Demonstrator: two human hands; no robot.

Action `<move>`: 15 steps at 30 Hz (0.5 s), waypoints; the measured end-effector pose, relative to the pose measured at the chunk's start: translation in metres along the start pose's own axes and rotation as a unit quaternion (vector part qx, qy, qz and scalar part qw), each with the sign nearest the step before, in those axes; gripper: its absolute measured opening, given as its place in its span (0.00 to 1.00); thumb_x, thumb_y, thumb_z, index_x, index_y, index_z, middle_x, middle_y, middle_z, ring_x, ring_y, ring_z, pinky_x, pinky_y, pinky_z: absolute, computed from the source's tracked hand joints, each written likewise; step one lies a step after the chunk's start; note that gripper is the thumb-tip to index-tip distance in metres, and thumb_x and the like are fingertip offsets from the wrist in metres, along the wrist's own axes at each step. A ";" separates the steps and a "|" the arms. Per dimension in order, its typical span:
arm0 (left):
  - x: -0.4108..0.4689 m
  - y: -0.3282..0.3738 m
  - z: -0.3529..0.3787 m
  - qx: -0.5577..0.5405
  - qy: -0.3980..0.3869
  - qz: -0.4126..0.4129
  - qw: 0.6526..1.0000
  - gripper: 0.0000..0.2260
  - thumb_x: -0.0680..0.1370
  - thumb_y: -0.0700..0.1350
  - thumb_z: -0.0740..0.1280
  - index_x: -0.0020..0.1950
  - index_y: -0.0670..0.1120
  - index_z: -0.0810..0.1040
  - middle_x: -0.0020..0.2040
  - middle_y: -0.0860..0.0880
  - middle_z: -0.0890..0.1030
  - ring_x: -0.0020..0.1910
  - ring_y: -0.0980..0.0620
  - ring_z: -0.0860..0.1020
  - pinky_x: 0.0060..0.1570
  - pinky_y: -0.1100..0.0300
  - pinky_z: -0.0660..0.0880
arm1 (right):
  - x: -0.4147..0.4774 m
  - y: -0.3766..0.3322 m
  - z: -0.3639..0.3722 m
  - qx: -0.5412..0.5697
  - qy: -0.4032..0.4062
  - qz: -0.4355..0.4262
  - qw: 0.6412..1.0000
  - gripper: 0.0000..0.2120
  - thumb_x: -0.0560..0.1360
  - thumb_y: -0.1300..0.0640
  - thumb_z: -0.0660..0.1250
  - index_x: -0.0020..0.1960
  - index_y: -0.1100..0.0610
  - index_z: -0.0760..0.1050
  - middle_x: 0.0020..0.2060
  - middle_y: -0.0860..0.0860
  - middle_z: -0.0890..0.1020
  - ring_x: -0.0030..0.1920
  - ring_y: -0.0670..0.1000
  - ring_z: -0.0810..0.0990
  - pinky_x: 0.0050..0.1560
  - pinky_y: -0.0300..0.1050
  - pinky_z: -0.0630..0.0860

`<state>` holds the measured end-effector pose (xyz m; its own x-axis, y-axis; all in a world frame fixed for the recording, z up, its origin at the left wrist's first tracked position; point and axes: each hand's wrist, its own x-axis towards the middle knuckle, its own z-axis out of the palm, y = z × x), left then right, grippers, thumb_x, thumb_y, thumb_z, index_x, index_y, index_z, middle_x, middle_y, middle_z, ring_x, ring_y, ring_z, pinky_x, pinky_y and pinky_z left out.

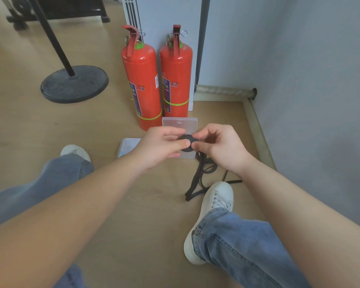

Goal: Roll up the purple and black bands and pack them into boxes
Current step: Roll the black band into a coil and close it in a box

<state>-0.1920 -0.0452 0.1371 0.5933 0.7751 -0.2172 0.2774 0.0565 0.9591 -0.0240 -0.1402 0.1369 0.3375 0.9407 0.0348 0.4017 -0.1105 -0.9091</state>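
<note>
Nearest to me I see my two jean-clad legs and white shoes (213,213) on the wooden floor (133,204), forearms reaching out over them. Just past the right shoe, the loose tail of the black band (197,179) lies in a heap of loops on the floor and runs up toward my hands. My left hand (160,145) and right hand (218,146) meet in the middle, and the fingers (186,143) of both are closed on the rolled part of the band (187,145), a tight dark disc pinched between thumbs and forefingers, held above the floor. Beneath and just beyond my hands lies a clear plastic box (180,121), partly hidden by them. Another flat box (129,145) with a pale printed face sits to its left, under my left wrist. Farther back, two red fire extinguishers (141,84) stand side by side against a white panel, and to the left is a round black stand base (74,84).
</note>
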 end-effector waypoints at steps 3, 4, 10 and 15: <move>0.003 0.002 -0.008 0.208 -0.010 0.102 0.973 0.10 0.73 0.48 0.77 0.53 0.54 0.86 0.45 0.56 0.86 0.44 0.62 0.83 0.45 0.68 0.79 | 0.001 -0.005 -0.002 -0.081 -0.037 -0.037 0.995 0.14 0.72 0.63 0.77 0.40 0.44 0.81 0.40 0.46 0.87 0.42 0.48 0.85 0.53 0.49 0.82; 0.002 0.004 -0.010 0.252 -0.016 0.115 0.961 0.08 0.72 0.49 0.77 0.50 0.54 0.86 0.43 0.57 0.86 0.42 0.64 0.83 0.42 0.73 0.76 | 0.001 -0.007 -0.003 -0.107 -0.048 -0.047 0.992 0.13 0.72 0.62 0.77 0.41 0.45 0.82 0.40 0.45 0.87 0.43 0.46 0.85 0.53 0.45 0.82; 0.004 0.006 -0.013 0.205 -0.003 0.096 0.974 0.05 0.75 0.46 0.75 0.50 0.50 0.86 0.43 0.54 0.87 0.41 0.58 0.85 0.47 0.60 0.81 | 0.001 -0.006 0.002 0.016 0.004 -0.004 1.000 0.11 0.72 0.63 0.78 0.44 0.47 0.82 0.40 0.47 0.87 0.43 0.48 0.86 0.53 0.52 0.83; -0.001 0.003 -0.002 0.011 0.022 0.050 0.998 0.05 0.77 0.40 0.72 0.53 0.45 0.84 0.48 0.48 0.86 0.48 0.54 0.86 0.46 0.64 0.81 | -0.002 0.001 0.006 0.181 0.026 0.041 0.982 0.09 0.75 0.67 0.74 0.50 0.55 0.81 0.42 0.54 0.88 0.42 0.55 0.87 0.53 0.56 0.84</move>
<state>-0.1931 -0.0445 0.1401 0.5854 0.8031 -0.1110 0.2350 -0.0371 0.9713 -0.0296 -0.1402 0.1331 0.4029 0.9147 -0.0317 0.0453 -0.0545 -0.9975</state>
